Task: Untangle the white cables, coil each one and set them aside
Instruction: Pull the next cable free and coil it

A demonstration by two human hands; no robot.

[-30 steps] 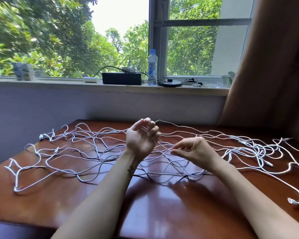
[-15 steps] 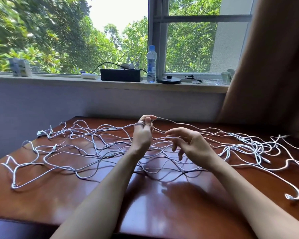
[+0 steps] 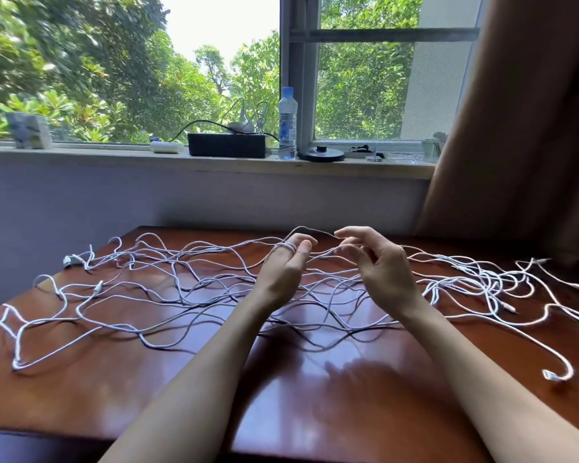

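Observation:
Several white cables lie tangled and spread wide over a glossy reddish-brown table. A denser knot of the cables sits at the right. My left hand is raised over the middle of the table with one white cable wound around its fingers. My right hand hovers just to its right, pinching that same cable between thumb and fingertips. A short stretch of cable arcs between the two hands.
A windowsill runs behind the table with a water bottle, a black box with dark cords, a round black disc and a small pot. A brown curtain hangs at the right.
My left hand turned palm-away and the cable now wraps its fingers. My right hand rose and moved up to the left hand's fingertips, closing on the cable.

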